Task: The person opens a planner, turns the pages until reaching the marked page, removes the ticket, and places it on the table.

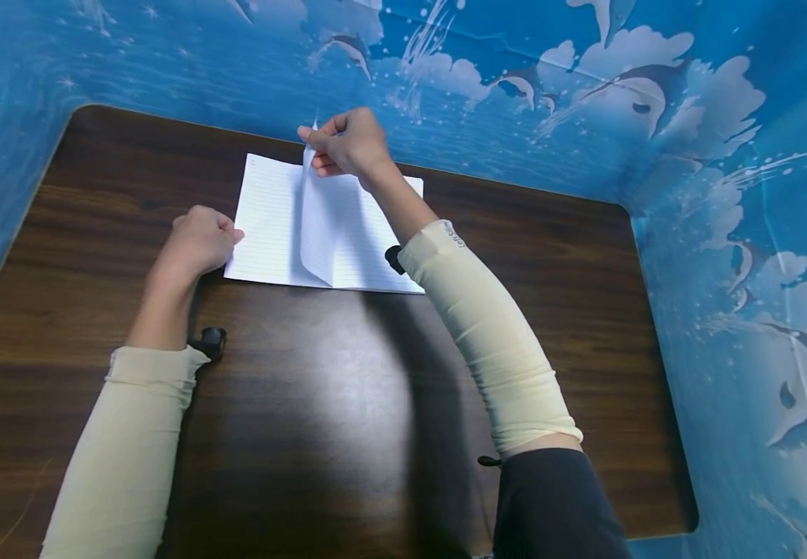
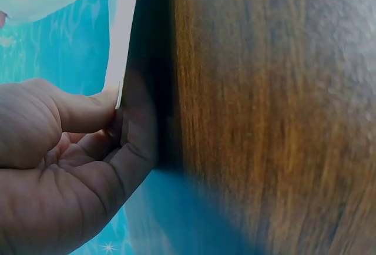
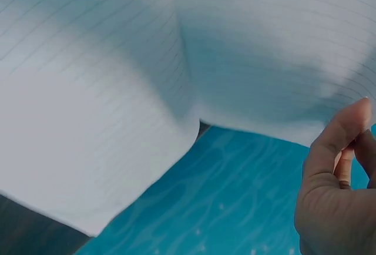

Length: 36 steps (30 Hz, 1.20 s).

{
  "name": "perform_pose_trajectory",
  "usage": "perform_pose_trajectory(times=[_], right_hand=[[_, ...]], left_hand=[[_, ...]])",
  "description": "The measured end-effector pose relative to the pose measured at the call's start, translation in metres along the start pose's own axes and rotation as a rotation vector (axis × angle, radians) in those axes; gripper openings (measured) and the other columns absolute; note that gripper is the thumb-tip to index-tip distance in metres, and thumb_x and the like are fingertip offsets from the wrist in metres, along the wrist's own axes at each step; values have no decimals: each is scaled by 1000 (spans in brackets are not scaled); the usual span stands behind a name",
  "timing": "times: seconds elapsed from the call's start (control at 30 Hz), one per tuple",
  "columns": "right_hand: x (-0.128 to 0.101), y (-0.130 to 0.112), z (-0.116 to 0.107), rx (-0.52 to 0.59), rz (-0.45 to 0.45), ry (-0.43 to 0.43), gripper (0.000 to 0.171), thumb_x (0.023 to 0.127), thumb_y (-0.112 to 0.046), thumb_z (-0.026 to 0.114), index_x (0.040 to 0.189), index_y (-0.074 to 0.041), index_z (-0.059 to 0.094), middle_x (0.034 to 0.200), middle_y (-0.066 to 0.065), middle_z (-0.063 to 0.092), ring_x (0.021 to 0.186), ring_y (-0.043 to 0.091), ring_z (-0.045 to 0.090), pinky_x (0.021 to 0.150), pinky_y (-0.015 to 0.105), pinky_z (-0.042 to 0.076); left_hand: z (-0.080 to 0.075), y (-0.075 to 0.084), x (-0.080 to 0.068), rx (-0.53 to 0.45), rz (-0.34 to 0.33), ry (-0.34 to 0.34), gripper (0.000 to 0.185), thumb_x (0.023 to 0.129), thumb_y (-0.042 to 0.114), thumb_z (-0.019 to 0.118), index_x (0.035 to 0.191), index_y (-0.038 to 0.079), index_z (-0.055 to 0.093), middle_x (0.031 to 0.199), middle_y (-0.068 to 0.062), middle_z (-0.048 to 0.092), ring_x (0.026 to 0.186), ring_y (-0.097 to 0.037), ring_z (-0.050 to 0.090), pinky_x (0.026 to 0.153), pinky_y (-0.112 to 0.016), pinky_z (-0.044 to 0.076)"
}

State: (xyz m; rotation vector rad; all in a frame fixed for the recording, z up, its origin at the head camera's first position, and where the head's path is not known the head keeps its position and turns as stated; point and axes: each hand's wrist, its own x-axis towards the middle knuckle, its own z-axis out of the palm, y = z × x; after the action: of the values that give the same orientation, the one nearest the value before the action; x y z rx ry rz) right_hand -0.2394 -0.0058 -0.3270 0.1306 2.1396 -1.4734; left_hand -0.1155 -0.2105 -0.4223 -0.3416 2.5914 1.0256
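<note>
At the far left of the head view, a cream sleeve (image 1: pixel 123 450) covers the left forearm, with a small black device (image 1: pixel 211 342) at its cuff. The left hand (image 1: pixel 200 239) is just beyond, pinching the left edge of the open notebook (image 1: pixel 269 221) between thumb above and fingers beneath. The notebook lies to the right of that hand, near the far edge of the dark wooden bench (image 1: pixel 550 287), its lined pages spread. From its middle fold a single page (image 1: pixel 319 225) stands up, curving. The right hand (image 1: pixel 353 146) is above the notebook's far side, thumb and forefinger closed on that page's top. Further right, the notebook's right half lies partly under the right forearm, which wears another cream sleeve (image 1: pixel 490 334). A blue dolphin-print sheet (image 1: pixel 746 233) hangs behind and right.
</note>
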Motion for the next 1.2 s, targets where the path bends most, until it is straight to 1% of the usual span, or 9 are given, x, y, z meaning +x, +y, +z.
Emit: perform_pose_trajectory(times=[0.13, 0.37, 0.57, 0.7, 0.83, 0.93, 1.03, 1.13, 1.2], right_hand=[[4, -2, 14, 19, 20, -14, 25, 90, -25, 72, 96, -1, 74, 71, 10, 69, 55, 15, 66, 75, 33, 59], [13, -1, 37, 20, 21, -40, 23, 91, -20, 71, 100, 1, 74, 71, 10, 70, 54, 14, 65, 73, 32, 59], [21, 6, 58, -25, 44, -23, 20, 91, -19, 72, 99, -1, 75, 73, 10, 70, 55, 14, 66, 72, 29, 58], [26, 14, 70, -58, 58, 3, 16, 91, -19, 73, 92, -3, 74, 74, 10, 72, 57, 15, 68, 69, 26, 58], [33, 24, 80, -52, 47, 32, 12, 89, -16, 75, 86, -5, 69, 75, 11, 73, 59, 16, 71, 66, 26, 58], [37, 30, 87, -28, 52, 48, 12, 88, -13, 76, 86, -6, 66, 76, 12, 74, 62, 18, 73, 64, 26, 57], [40, 35, 93, -3, 72, 64, 12, 88, -11, 76, 85, -6, 66, 76, 12, 74, 63, 18, 73, 63, 26, 57], [42, 40, 98, 27, 89, 79, 12, 88, -10, 76, 85, -5, 66, 77, 12, 74, 63, 18, 73, 63, 26, 58], [44, 42, 100, 52, 93, 88, 11, 88, -9, 76, 85, -4, 66, 78, 13, 74, 64, 19, 73, 63, 27, 58]], left_hand=[[-1, 0, 1, -2, -18, -13, 43, 105, 25, 48, 66, 7, 49, 55, -1, 39, 55, -21, 39, 52, -36, 32], [-3, 1, 2, 9, -32, -39, 37, 105, 25, 48, 76, 3, 56, 66, -7, 45, 65, -25, 45, 59, -38, 34], [-9, -1, 1, 4, 5, -90, 34, 105, 21, 44, 105, -7, 62, 82, -13, 50, 77, -29, 47, 65, -38, 36], [-10, -1, 0, -17, 4, -98, 46, 107, 27, 34, 111, -10, 60, 88, -17, 51, 81, -31, 49, 67, -38, 38], [-10, 1, -2, -41, -32, -111, 71, 106, 48, 21, 118, -12, 57, 96, -23, 51, 89, -36, 50, 74, -45, 41], [-11, 1, -3, -61, -43, -134, 90, 101, 61, 16, 132, -17, 47, 108, -26, 48, 100, -39, 48, 81, -49, 40], [-11, -1, -3, -69, -19, -129, 87, 101, 62, 20, 122, -15, 54, 94, -21, 51, 88, -35, 50, 73, -45, 41], [-9, -2, -2, -59, 16, -105, 62, 104, 48, 38, 103, -9, 60, 77, -11, 50, 72, -26, 48, 63, -39, 39], [-8, -3, -1, -44, 31, -95, 45, 103, 36, 49, 98, -8, 60, 74, -9, 49, 68, -24, 47, 60, -37, 38]])
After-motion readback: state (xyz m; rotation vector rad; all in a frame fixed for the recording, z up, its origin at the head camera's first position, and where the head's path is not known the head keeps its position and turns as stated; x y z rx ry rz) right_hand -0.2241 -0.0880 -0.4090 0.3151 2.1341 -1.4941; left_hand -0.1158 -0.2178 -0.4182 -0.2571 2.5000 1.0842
